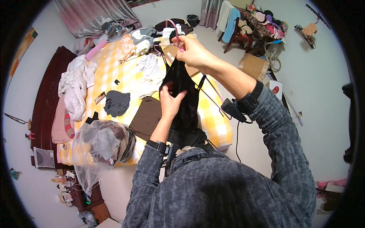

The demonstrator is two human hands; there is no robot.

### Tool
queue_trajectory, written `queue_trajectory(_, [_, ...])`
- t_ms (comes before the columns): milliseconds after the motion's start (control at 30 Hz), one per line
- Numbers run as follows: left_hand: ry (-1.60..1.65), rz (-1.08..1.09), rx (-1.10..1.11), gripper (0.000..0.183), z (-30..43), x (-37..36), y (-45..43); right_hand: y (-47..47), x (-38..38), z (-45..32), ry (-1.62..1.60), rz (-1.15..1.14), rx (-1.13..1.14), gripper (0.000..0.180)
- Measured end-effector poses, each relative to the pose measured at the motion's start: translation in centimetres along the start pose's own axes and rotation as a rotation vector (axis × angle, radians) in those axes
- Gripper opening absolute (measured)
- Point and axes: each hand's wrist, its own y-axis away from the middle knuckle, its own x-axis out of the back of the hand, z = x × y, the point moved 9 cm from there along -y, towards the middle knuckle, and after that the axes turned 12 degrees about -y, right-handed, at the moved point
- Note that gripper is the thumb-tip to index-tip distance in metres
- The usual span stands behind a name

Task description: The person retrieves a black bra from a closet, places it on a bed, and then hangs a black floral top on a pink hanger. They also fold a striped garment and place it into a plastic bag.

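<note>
My right hand (191, 52) grips the neck of a pink clothes hanger (176, 28), whose hook rises above my fingers. Below it hangs a black strappy garment (185, 105); one of its narrow straps (202, 82) loops at the right side. My left hand (170, 101) rests against the front of the garment, thumb spread away from the fingers, and some fingertips are lost in the dark cloth. Behind the garment, a folded brown cloth (146, 115) lies on the bed (212, 119). More black cloth (188, 138) is bunched near my waist.
On the yellow checked bed are a dark grey crumpled garment (117, 103), a clear plastic bag (104, 142) of clothes, a cardboard box (191, 68) and piled clothes (137, 42). A loaded chair (239, 35) stands beyond. A cable (237, 142) hangs at the right.
</note>
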Motion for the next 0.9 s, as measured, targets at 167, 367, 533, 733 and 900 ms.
queue_trajectory(167, [0.163,-0.51,0.089,0.047,-3.3,-4.9,2.0,0.0,-0.2,0.5,0.048,-0.027,0.051,0.051])
queue_trajectory(367, [0.32,-0.517,0.342,0.036,-4.7,1.7,-0.8,-1.5,2.9,1.1,0.137,-0.01,0.14,0.068])
queue_trajectory(533, [0.77,-0.532,0.471,0.053,-3.6,8.0,-1.9,0.2,9.9,3.4,0.139,0.144,0.032,0.066])
queue_trajectory(733, [1.041,-0.418,0.169,0.037,1.5,19.3,-3.2,3.6,14.8,6.2,-0.043,0.211,-0.06,0.061])
queue_trajectory(900, [1.327,0.075,0.104,0.033,-0.4,22.1,3.5,5.9,17.1,8.5,-0.1,0.294,-0.113,0.053])
